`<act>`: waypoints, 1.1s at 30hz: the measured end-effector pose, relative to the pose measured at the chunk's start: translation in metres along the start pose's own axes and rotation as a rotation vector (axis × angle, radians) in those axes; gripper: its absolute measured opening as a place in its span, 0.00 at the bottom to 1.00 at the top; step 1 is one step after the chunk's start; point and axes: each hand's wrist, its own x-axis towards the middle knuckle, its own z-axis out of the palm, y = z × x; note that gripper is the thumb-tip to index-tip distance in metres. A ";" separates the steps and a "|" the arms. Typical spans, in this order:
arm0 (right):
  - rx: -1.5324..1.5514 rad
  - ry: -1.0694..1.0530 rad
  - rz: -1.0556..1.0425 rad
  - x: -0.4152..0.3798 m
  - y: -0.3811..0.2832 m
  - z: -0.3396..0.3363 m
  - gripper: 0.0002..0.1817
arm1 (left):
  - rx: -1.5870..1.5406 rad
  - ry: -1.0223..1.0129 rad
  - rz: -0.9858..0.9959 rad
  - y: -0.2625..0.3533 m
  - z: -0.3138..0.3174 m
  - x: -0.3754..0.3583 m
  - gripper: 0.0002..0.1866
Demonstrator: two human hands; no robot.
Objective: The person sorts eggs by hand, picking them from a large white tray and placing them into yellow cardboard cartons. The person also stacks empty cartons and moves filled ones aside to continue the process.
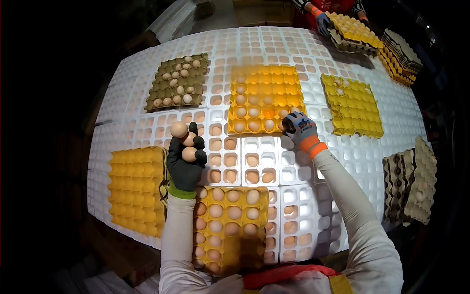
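Observation:
My left hand, in a dark glove with a green cuff, holds several brown eggs between its fingers, above the white foam trays. My right hand, in a grey glove with an orange cuff, is at the lower right corner of the middle yellow egg tray. Its fingers are bent down over an egg at that corner, mostly hidden by the glove. Eggs lie in the left column and the lower rows of this tray. Nearest my body, a yellow tray carries many eggs.
White foam trays with eggs in some cells cover the table. A grey-green tray holds eggs. Yellow trays stand left and right. Grey trays stand at the right edge. A co-worker's gloved hand touches stacked trays.

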 end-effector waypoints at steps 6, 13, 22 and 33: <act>1.602 -0.255 0.482 -0.033 -0.001 -0.021 0.17 | -0.013 0.042 0.026 -0.028 0.016 -0.035 0.25; 1.827 -0.209 0.375 -0.064 -0.050 -0.036 0.31 | -0.083 0.122 0.007 -0.083 0.026 -0.092 0.24; 2.141 -0.344 0.498 -0.054 -0.055 -0.016 0.30 | -0.168 0.172 0.009 -0.098 0.016 -0.121 0.24; -0.232 0.069 -0.267 0.202 -0.042 0.036 0.16 | 0.521 0.709 0.147 -0.096 0.038 -0.151 0.30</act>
